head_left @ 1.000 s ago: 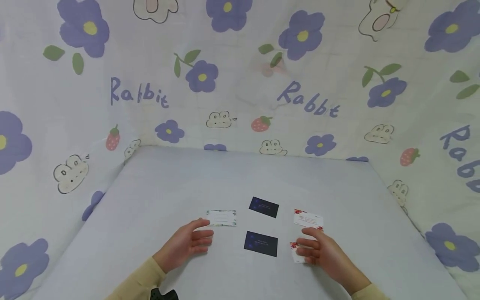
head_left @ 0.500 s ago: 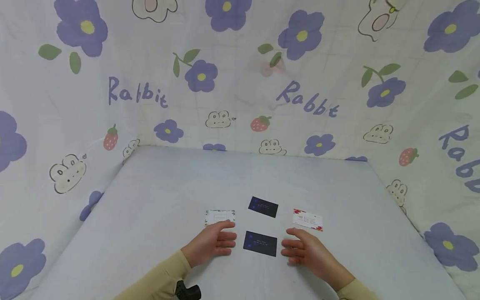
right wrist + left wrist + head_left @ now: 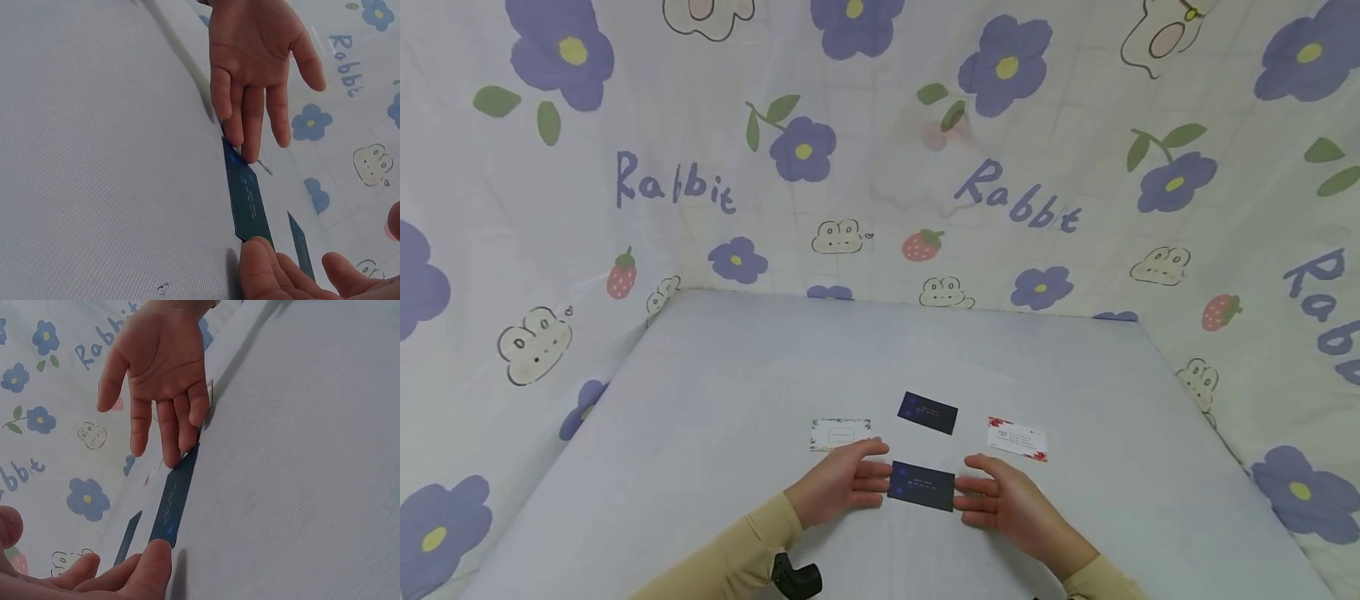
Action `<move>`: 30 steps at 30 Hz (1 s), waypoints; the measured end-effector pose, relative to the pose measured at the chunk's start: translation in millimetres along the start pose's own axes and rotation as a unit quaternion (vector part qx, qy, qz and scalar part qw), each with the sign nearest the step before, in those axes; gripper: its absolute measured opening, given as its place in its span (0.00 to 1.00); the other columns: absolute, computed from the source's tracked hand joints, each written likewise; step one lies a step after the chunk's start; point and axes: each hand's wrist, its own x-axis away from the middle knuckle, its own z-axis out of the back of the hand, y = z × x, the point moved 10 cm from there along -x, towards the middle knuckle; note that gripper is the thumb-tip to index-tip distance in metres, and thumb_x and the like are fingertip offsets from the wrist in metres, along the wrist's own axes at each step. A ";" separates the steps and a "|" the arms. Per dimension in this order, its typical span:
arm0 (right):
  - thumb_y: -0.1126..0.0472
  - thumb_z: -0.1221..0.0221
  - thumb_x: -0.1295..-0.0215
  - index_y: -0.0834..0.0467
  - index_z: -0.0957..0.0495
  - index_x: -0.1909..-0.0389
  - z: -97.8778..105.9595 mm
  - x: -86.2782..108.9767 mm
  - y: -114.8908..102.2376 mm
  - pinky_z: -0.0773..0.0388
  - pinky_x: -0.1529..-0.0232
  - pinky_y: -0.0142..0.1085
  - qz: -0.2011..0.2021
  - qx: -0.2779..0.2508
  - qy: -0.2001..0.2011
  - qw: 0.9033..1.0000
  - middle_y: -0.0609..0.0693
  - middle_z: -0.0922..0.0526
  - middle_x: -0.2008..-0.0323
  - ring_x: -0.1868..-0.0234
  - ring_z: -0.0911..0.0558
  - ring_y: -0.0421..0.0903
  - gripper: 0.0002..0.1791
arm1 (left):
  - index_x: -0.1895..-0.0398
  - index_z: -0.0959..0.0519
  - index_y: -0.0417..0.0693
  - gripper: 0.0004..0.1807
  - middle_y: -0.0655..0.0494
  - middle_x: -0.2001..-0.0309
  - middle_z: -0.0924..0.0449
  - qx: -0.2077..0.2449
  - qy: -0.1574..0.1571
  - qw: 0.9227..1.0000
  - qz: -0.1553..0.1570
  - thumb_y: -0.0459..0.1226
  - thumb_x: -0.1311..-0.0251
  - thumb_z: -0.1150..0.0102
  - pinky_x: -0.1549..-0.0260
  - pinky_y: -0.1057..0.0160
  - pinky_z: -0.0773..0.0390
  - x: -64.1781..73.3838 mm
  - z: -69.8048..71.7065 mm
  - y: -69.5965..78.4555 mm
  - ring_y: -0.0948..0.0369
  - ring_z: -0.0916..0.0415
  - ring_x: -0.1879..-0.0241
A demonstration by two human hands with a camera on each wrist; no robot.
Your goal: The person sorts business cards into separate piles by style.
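A near dark blue business card (image 3: 921,486) lies flat on the table between my two hands. My left hand (image 3: 838,485) stands on its little-finger side at the card's left end, fingers straight. Facing it, my right hand (image 3: 1011,507) has its fingertips at the right end, fingers also nearly straight. The wrist views show fingertips at both short edges of the dark card (image 3: 170,503), but whether they press it is unclear. Behind lies another dark blue card (image 3: 928,412). A white card with a leafy border (image 3: 840,433) is partly covered by the left fingers.
A white card with red flowers (image 3: 1017,438) lies beyond the right hand. The white table (image 3: 760,358) is bounded by a hanging cloth (image 3: 865,183) printed with flowers and rabbits. A black wrist device (image 3: 797,577) sits below the left sleeve.
My left hand has moved right and my right hand left, closing on the near dark card's ends. A second red-and-white card, seen earlier under the right hand, is now hidden.
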 end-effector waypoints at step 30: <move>0.45 0.60 0.20 0.64 0.43 0.24 1.6 -12.9 -7.4 0.17 0.55 0.37 -0.020 -0.012 0.031 0.999 0.66 0.25 0.33 0.54 0.15 0.44 0.34 | 0.24 0.39 0.34 0.35 0.28 0.30 0.32 -0.003 0.005 0.999 -0.033 0.52 0.22 0.60 0.43 0.49 0.20 4.5 -2.4 15.0 0.45 0.22 0.40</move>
